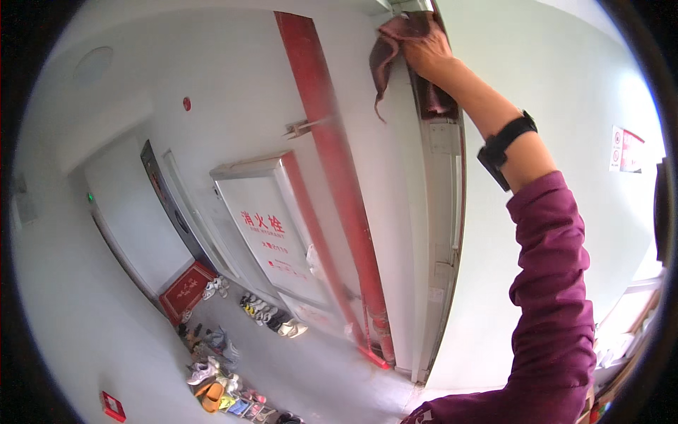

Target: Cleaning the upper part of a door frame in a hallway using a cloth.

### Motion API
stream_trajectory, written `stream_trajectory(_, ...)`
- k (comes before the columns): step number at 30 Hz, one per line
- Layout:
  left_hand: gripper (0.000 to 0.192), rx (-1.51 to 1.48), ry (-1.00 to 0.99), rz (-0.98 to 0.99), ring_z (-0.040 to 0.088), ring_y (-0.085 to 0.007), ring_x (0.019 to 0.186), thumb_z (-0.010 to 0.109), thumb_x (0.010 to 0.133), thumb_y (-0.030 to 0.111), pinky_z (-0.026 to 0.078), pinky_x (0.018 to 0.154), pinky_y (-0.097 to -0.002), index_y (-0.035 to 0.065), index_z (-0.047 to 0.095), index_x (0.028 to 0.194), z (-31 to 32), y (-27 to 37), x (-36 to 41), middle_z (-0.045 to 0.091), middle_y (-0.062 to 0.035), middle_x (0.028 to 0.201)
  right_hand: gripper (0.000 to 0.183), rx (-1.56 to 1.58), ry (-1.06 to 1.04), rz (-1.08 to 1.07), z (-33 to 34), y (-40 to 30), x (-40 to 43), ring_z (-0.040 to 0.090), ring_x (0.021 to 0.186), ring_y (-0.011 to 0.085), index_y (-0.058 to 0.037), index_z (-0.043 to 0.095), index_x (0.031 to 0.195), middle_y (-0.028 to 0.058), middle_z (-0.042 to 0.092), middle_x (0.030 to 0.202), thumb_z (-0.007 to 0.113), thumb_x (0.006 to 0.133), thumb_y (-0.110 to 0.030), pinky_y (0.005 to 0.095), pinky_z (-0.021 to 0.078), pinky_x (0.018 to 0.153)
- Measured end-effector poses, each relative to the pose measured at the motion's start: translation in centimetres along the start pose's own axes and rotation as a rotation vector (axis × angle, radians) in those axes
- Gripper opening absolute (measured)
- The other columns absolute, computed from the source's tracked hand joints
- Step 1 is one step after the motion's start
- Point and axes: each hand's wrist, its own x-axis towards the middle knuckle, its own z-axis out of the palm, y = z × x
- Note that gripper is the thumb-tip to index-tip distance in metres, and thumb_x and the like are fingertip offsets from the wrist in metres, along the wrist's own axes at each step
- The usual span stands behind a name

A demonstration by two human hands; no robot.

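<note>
My right hand point(426, 50) is raised at the upper right, gripping a dark reddish-brown cloth point(394, 34). The cloth is bunched under my fingers against the upper part of a narrow door frame point(445, 138), and one thin end hangs down on the left. More dark reddish-brown material point(437, 100) shows below my hand; whether it is the same cloth I cannot tell. My fingertips are mostly hidden in the folds. A black band with a dark device point(500, 146) circles my forearm below a rolled-up maroon sleeve. My left hand is out of view.
Left of the frame, a red pipe point(344, 159) runs down the wall beside a fire hydrant cabinet point(254, 228). Shoes point(270, 315) line the hallway floor, and more fill a shoe rack point(254, 408). A red doormat point(188, 289) lies by a far door. A pale panel point(503, 265) stands at right.
</note>
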Motion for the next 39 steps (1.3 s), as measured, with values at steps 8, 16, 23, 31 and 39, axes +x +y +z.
stream_trajectory(8,0.032,-0.029,-0.012,-0.037,0.045,-0.0308,0.068,0.058,0.077,0.033,0.038,0.065,-0.0418,0.0020,0.049,0.076,-1.5,3.0,0.2,0.050,-0.0143,0.072,0.026,0.037,0.192,-0.179,0.6,-1.4,-0.2,0.042,0.109,0.0264,-0.0164,0.059,0.099,0.0098,0.050,0.112,0.056,0.074,-0.025,0.0423,0.0249,0.099)
stream_trajectory(16,0.033,0.011,0.045,0.263,0.046,-0.0307,0.063,0.057,0.078,0.033,0.039,0.060,-0.0410,0.0011,0.050,0.075,2.4,2.1,3.3,0.050,-0.0146,0.069,0.035,0.573,0.305,0.103,5.9,-5.1,-7.1,0.040,0.115,0.0252,-0.0277,0.052,0.116,0.0113,0.050,0.117,0.049,0.082,-0.035,0.0462,0.0192,0.102)
stream_trajectory(23,0.027,-0.193,-0.144,0.078,0.051,-0.0257,0.066,0.059,0.077,0.028,0.042,0.062,-0.0391,0.0017,0.051,0.077,3.0,1.7,5.0,0.050,-0.0123,0.069,0.046,0.647,-0.761,0.246,2.5,-10.7,-23.9,0.007,0.128,0.0406,-0.0119,0.046,0.122,0.0126,0.019,0.140,0.048,0.077,-0.023,0.0623,0.0106,0.097)
stream_trajectory(31,0.031,0.110,-0.205,0.207,0.053,-0.0278,0.070,0.056,0.080,0.031,0.043,0.066,-0.0381,0.0010,0.053,0.084,0.7,4.3,5.9,0.054,-0.0142,0.081,0.057,0.510,-0.096,0.182,6.1,-13.4,-27.3,0.012,0.124,0.0482,0.0038,0.035,0.125,0.0317,0.019,0.132,0.048,0.077,-0.024,0.0618,0.0107,0.097)
stream_trajectory(39,0.033,0.217,-0.152,0.311,0.052,-0.0301,0.073,0.054,0.081,0.034,0.042,0.068,-0.0411,0.0014,0.053,0.085,1.3,-2.4,7.6,0.054,-0.0152,0.083,0.043,0.196,0.230,0.213,3.6,-7.3,-7.8,0.025,0.125,0.0347,-0.0095,0.052,0.117,0.0186,0.029,0.135,0.051,0.076,-0.025,0.0508,0.0192,0.101)
